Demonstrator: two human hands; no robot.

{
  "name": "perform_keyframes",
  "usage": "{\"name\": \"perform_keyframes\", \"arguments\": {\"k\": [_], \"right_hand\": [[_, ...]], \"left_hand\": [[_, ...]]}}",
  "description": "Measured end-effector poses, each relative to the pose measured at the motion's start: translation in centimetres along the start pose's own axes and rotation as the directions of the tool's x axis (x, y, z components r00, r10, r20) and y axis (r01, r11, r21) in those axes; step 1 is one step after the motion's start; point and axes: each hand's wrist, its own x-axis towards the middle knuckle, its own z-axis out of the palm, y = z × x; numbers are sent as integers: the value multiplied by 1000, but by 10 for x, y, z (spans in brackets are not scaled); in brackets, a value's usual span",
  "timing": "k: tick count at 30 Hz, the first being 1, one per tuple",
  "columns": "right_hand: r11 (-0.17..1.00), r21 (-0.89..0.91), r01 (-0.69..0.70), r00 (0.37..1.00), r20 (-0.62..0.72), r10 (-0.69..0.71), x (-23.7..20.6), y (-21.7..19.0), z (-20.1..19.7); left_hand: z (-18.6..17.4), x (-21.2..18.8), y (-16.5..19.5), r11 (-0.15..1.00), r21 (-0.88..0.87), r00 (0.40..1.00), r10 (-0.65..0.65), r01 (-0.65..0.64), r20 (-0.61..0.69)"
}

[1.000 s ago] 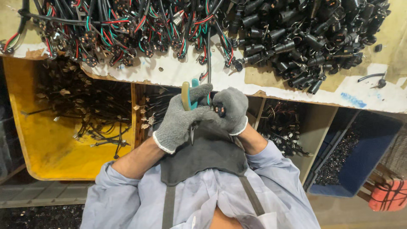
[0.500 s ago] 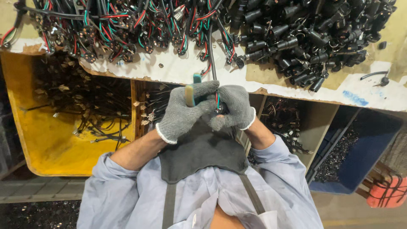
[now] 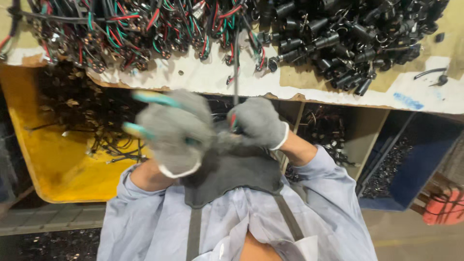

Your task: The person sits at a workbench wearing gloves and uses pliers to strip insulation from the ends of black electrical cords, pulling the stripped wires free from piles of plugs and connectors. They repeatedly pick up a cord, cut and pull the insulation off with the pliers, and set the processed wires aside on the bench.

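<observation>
My left hand (image 3: 176, 133), in a grey glove, grips a cutting tool with teal handles (image 3: 150, 98); the hand is blurred by motion and the two handles stand spread apart. My right hand (image 3: 256, 121), also gloved, is closed on a dark wire (image 3: 236, 72) with a red bit at the grip. That wire runs straight up to the pile of red, green and black wire harnesses (image 3: 145, 24) on the worktop. Both hands hover over my dark apron (image 3: 232, 174), just below the worktop's edge.
A heap of black cylindrical connectors (image 3: 348, 34) covers the worktop's right part. Below the worktop are a yellow bin (image 3: 63, 169) with wire scraps, cardboard compartments, and a blue bin (image 3: 425, 159) with small dark parts. An orange object (image 3: 444, 208) lies at the far right.
My left hand has swung left and away from the right hand, and the tool's teal handles have spread. The right hand keeps hold of the wire.
</observation>
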Motion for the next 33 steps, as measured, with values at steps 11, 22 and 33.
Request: {"name": "perform_keyframes", "arguments": {"k": [11,22,33], "right_hand": [[938,-48,344,922,204,-328,-12,-27,7],[941,-339,10,957,-270,-108,-16,14,-46],[517,-854,-52,998,-35,43,0,75,-82]], "left_hand": [[15,-53,-5,995,4,443,42,-103,896],[-17,42,-93,218,921,828,-405,-324,388],[1,27,-110,28,993,794,-598,-117,111]]}}
